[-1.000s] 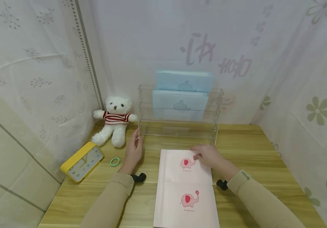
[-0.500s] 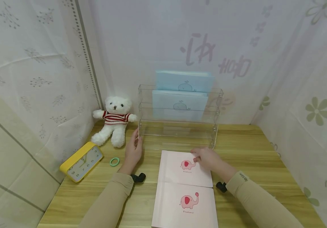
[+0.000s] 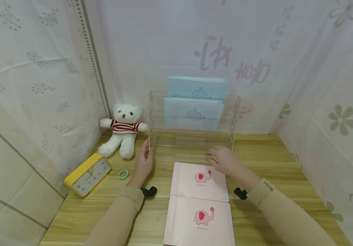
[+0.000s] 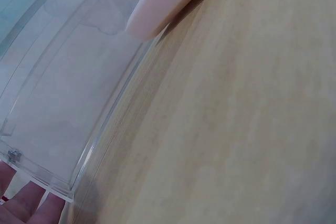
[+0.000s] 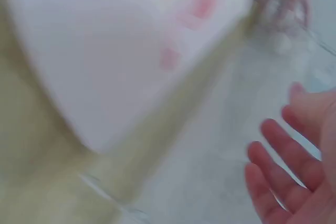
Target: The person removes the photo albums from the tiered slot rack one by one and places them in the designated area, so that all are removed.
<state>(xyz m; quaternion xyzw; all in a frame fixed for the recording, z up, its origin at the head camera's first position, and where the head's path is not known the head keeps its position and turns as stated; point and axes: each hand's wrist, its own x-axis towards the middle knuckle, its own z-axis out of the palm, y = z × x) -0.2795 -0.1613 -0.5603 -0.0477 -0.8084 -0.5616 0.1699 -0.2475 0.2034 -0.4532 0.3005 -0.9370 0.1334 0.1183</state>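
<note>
A clear acrylic rack [image 3: 191,140] stands on the wooden table. My left hand [image 3: 144,164] touches its left side, and in the left wrist view the fingers [image 4: 26,203] lie against the outside of the side panel. My right hand [image 3: 225,160] hovers between the rack and the far pink elephant book [image 3: 184,177], apart from the book. Its fingers [image 5: 278,177] are loosely bent with nothing between them in the right wrist view. A near pink elephant book [image 3: 182,218] lies directly in front of the far one.
Two light-blue whale books stand in the rack's upper tiers, the front one [image 3: 176,109] below the back one [image 3: 177,87]. At left are a white teddy bear [image 3: 125,128], a yellow clock [image 3: 87,175] and a green ring [image 3: 123,174]. Patterned curtains [image 3: 311,102] enclose the table.
My right hand has let go of the far pink book and lifted up toward the rack. Both books have shifted very slightly toward me. The left hand has stayed at the rack.
</note>
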